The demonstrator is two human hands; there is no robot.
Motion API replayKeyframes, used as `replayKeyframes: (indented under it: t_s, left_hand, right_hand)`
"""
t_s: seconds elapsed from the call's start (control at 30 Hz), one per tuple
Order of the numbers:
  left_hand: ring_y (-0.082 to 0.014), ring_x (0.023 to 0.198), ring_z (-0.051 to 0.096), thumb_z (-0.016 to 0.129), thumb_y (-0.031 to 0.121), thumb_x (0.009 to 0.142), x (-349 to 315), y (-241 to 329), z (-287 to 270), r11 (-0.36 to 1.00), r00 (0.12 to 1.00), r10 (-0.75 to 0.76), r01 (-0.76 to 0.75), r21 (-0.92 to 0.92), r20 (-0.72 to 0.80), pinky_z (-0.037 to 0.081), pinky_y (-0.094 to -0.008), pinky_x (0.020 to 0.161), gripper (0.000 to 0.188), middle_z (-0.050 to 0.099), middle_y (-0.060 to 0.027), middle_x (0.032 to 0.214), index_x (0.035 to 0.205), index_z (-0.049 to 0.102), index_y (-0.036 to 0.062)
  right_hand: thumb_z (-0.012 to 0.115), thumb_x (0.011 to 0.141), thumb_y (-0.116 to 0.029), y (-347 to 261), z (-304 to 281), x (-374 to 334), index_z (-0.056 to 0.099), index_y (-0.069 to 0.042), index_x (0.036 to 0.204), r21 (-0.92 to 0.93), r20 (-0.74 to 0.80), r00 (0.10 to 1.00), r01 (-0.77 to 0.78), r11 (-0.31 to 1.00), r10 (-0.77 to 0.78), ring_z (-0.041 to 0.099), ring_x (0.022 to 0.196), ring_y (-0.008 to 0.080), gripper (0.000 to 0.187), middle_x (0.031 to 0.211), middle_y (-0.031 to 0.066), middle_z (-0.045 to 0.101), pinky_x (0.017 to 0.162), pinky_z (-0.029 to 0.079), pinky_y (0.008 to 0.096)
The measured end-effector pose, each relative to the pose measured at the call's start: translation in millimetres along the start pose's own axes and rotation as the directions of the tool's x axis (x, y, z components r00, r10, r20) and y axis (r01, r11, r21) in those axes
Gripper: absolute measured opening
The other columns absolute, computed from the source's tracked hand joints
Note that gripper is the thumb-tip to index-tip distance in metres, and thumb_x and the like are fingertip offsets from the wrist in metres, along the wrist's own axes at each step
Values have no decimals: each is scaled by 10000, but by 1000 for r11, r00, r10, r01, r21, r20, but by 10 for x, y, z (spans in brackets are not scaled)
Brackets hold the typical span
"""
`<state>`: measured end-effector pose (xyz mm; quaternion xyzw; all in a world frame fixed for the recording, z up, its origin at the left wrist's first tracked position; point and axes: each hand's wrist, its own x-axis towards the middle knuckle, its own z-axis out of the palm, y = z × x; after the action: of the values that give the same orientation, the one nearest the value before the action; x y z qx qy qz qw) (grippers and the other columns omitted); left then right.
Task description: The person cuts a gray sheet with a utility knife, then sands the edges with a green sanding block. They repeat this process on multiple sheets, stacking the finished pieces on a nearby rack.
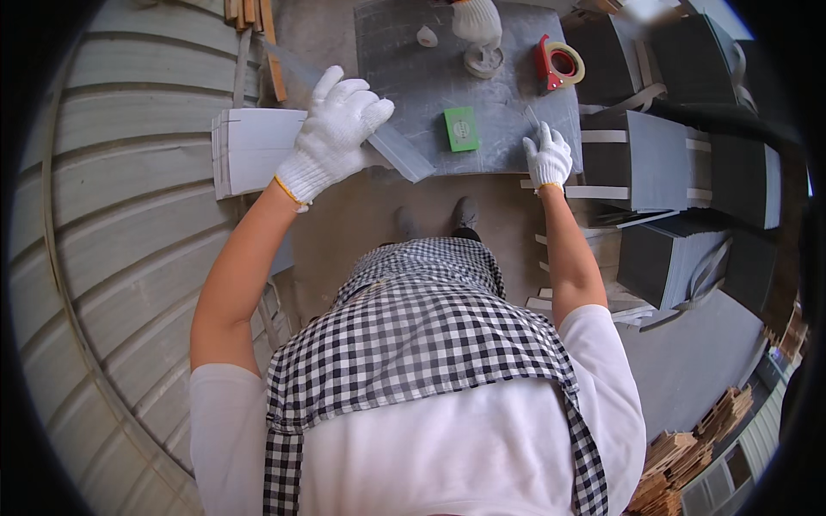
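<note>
My left hand, in a white knitted glove, is closed around a long translucent plastic strip. One end of the strip angles over the table's near edge; the other runs up and left behind the glove. At the right edge of the grey table is my right hand, also gloved, its fingers apart. A thin pale sliver lies by its fingertips; whether they touch it, I cannot tell. Between my hands sits a green box. Behind it stands a round clear container.
A red tape dispenser and a small white object rest on the table. Another white glove shows at the far edge. White boards are stacked left; strapped dark panel stacks stand right. Wood leans far left.
</note>
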<state>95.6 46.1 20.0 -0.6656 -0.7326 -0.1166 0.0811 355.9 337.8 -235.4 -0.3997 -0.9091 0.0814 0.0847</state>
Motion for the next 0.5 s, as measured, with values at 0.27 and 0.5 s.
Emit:
replayKeyframes:
  t_s: [0.27, 0.5]
  left_hand:
    - [-283, 1194, 561, 880, 350, 593, 43, 112, -68, 992, 995, -69, 61, 114, 69, 336, -525, 1151, 624, 649, -36, 1096, 1135, 644, 152]
    - [-285, 1130, 597, 904, 476, 514, 88, 330, -117, 992, 995, -36, 48, -118, 97, 306, -528, 1163, 822, 656, -46, 1079, 1217, 629, 149]
  right_hand:
    - [734, 884, -383, 66, -139, -500, 658, -147, 1250, 65, 112, 970, 211, 975, -217, 649, 1009, 358, 441, 1193, 130, 655, 810, 555, 458]
    - [699, 910, -295, 70, -315, -376, 628, -145, 1209, 41, 387, 883, 273, 961, -267, 669, 941, 364, 342, 1048, 142, 638, 744, 569, 484]
